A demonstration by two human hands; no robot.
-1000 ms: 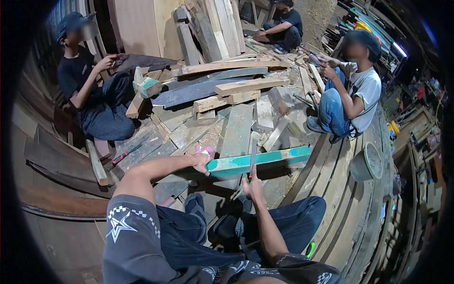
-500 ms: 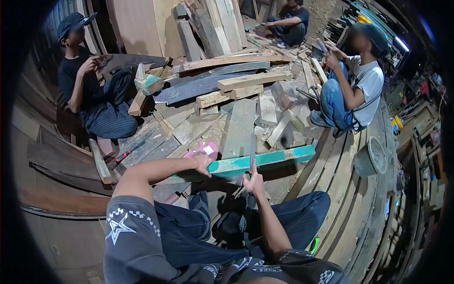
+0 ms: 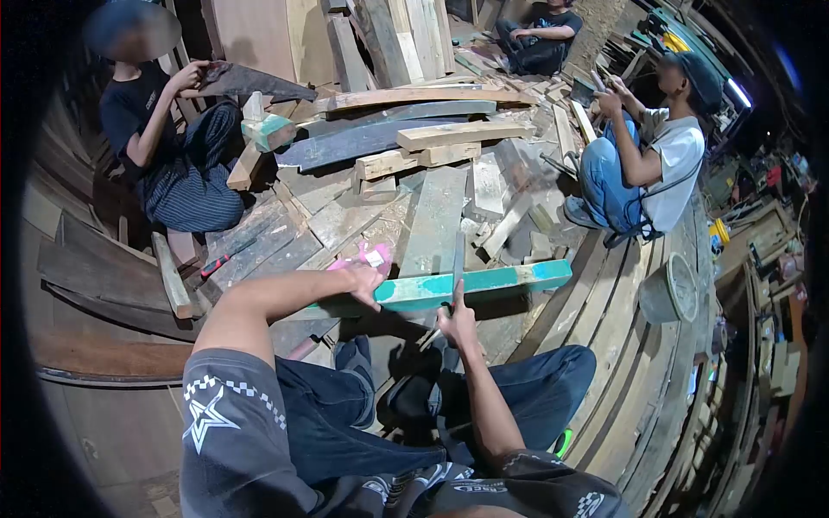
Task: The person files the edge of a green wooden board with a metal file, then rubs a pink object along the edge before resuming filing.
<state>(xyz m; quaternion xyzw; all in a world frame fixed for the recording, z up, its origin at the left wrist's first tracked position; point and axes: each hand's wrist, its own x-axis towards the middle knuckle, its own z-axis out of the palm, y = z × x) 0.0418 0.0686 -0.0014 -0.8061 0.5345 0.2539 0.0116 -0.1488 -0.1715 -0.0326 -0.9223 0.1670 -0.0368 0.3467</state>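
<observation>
A wooden beam (image 3: 496, 281) with worn turquoise paint lies crosswise in front of my legs. My left hand (image 3: 366, 285) is closed over its left part, pressing on the top. My right hand (image 3: 458, 325) grips a tool with a long, narrow metal blade (image 3: 458, 259), the index finger stretched along it. The blade crosses the beam near its middle and points away from me; its handle is mostly hidden in my fist. Just beyond my left hand lies a pink bag (image 3: 367, 257) with a white label.
Boards and offcuts (image 3: 466, 134) pile up ahead. A person at left holds a dark board (image 3: 250, 84); another crouches at right, and a third sits at the back. A grey bucket (image 3: 669, 292) stands on slats at right. A red-handled tool (image 3: 216, 265) lies left.
My right hand and the blade have shifted slightly forward across the beam. My left hand keeps its place on the beam. The left person's head and dark board have moved as the view shifted.
</observation>
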